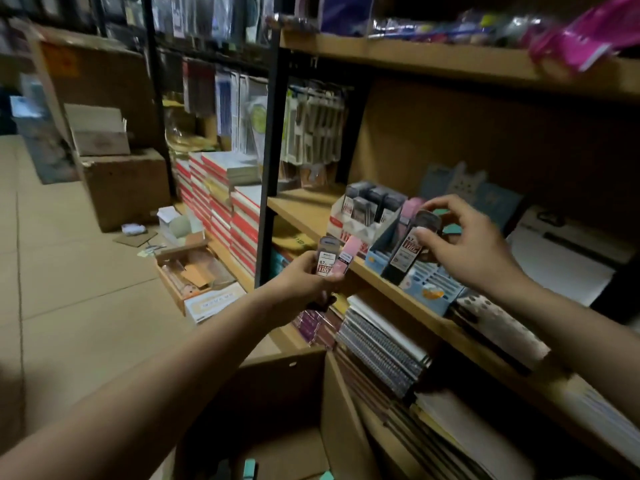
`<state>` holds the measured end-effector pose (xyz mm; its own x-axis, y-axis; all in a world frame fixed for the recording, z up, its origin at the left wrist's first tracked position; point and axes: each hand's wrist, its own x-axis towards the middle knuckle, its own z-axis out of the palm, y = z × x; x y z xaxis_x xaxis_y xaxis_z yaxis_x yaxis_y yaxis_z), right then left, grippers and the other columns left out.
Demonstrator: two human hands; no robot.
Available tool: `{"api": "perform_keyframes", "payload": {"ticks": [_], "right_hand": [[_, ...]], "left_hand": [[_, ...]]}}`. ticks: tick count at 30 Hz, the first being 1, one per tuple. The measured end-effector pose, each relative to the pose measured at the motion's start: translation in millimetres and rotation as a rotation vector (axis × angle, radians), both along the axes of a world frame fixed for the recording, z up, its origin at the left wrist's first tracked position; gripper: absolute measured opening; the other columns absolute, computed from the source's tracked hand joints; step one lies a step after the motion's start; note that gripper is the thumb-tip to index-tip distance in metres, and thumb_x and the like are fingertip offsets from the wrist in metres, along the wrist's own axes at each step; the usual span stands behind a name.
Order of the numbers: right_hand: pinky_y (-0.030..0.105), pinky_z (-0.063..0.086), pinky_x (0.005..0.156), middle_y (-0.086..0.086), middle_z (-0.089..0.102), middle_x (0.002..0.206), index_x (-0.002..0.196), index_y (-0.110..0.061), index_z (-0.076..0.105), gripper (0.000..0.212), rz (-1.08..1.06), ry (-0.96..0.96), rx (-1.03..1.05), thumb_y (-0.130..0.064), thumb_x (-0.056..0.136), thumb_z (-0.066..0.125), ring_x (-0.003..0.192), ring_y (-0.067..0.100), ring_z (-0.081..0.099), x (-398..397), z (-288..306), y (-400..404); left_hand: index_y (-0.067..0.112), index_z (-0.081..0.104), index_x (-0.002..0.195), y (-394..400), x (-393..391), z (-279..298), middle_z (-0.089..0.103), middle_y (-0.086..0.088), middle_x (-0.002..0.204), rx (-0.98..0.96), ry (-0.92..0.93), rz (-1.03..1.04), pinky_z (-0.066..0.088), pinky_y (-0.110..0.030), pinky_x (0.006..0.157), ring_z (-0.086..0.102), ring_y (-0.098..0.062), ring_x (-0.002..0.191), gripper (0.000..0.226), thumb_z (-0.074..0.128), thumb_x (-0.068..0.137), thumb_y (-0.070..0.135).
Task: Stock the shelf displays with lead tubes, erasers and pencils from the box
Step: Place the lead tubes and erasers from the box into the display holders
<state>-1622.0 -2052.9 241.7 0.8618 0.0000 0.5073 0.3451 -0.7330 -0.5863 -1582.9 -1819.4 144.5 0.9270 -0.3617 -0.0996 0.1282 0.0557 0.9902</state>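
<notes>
My left hand (pixel 306 277) grips a small bunch of lead tubes (pixel 333 259), one dark and one pink, just in front of the wooden shelf's edge (pixel 367 268). Over a light blue display stand (pixel 420 284) on that shelf, my right hand (pixel 464 244) pinches a dark lead tube (pixel 410 249) by its top end, with the tube's lower end among the stand's slots. A white display box (pixel 349 225) holding several dark lead tubes stands just left of the blue stand. The open cardboard box (pixel 287 403) is below, between my forearms.
Spiral notebooks (pixel 381 344) fill the lower shelf under the stands. Red-and-white book stacks (pixel 221 206) stand left of a black shelf post (pixel 268 168). Cardboard cartons (pixel 124 188) and an open tray of items (pixel 190 268) lie on the tiled floor at left.
</notes>
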Motion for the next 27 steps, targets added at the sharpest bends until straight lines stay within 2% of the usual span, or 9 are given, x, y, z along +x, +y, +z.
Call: {"api": "perform_keyframes", "payload": {"ticks": [3,6,9,12,16,18,20,23,27], "right_hand": [[0.036,0.059,0.074,-0.015,0.064,0.094,0.101,-0.031,0.061,0.017,-0.031,-0.038,0.009,-0.024,0.088,0.069,0.084,0.006,0.065,25,24,6],[0.023,0.051,0.068,-0.017,0.063,0.089,0.101,-0.029,0.061,0.017,-0.058,-0.065,-0.034,-0.022,0.088,0.069,0.082,-0.001,0.061,45,34,19],[0.027,0.056,0.074,-0.012,0.066,0.091,0.104,-0.024,0.066,0.02,-0.007,0.034,-0.003,-0.018,0.086,0.071,0.083,0.004,0.064,58,30,28],[0.033,0.06,0.077,-0.003,0.07,0.093,0.104,-0.023,0.068,0.022,0.051,0.182,0.13,-0.012,0.086,0.072,0.083,0.012,0.069,65,24,30],[0.016,0.052,0.074,-0.01,0.068,0.092,0.096,-0.026,0.066,0.019,-0.017,0.007,0.156,-0.01,0.086,0.071,0.08,-0.004,0.064,85,39,21],[0.008,0.048,0.068,-0.013,0.064,0.088,0.096,-0.022,0.065,0.016,-0.032,-0.059,0.137,-0.011,0.085,0.072,0.076,-0.01,0.061,97,44,23],[0.012,0.049,0.068,-0.012,0.064,0.087,0.097,-0.02,0.065,0.015,-0.02,-0.03,0.114,-0.015,0.085,0.072,0.077,-0.005,0.062,109,36,32],[0.018,0.051,0.067,-0.011,0.066,0.088,0.096,-0.024,0.065,0.012,-0.038,-0.03,0.017,-0.022,0.086,0.072,0.081,0.001,0.063,125,19,44],[0.003,0.041,0.056,-0.01,0.064,0.084,0.093,-0.022,0.065,0.009,-0.076,-0.108,-0.112,-0.021,0.086,0.07,0.074,-0.004,0.057,142,20,41]], "left_hand": [[0.022,0.051,0.127,4,16,13,0.063,-0.009,0.114,-0.054,-0.009,0.034,0.053,-0.042,0.091,0.063,-0.023,0.102,0.044,0.067,0.087,0.014],[0.021,0.05,0.128,7,29,17,0.063,-0.007,0.114,-0.043,-0.034,0.08,0.055,-0.039,0.09,0.064,-0.022,0.104,0.044,0.066,0.087,0.015],[0.025,0.05,0.125,8,38,17,0.063,-0.006,0.115,-0.025,-0.071,0.096,0.055,-0.034,0.085,0.064,-0.022,0.103,0.041,0.066,0.087,0.016],[0.026,0.051,0.124,8,43,17,0.064,-0.006,0.114,-0.009,-0.104,0.075,0.057,-0.038,0.085,0.065,-0.024,0.102,0.041,0.067,0.087,0.017],[0.023,0.051,0.124,5,52,22,0.065,-0.005,0.112,-0.052,-0.089,0.092,0.056,-0.034,0.081,0.066,-0.022,0.097,0.038,0.065,0.089,0.016],[0.022,0.051,0.124,4,60,26,0.066,-0.006,0.111,-0.116,-0.05,0.154,0.055,-0.037,0.084,0.067,-0.021,0.097,0.037,0.063,0.09,0.015],[0.021,0.05,0.125,3,68,30,0.066,-0.008,0.11,-0.19,-0.014,0.213,0.055,-0.041,0.089,0.067,-0.024,0.1,0.037,0.062,0.091,0.013],[0.02,0.051,0.123,-1,74,26,0.068,-0.008,0.108,-0.202,-0.007,0.234,0.056,-0.039,0.084,0.068,-0.023,0.099,0.035,0.062,0.091,0.012],[0.022,0.054,0.116,-5,78,13,0.069,-0.005,0.105,-0.166,0.008,0.226,0.054,-0.033,0.075,0.069,-0.02,0.095,0.029,0.064,0.09,0.013]]}}
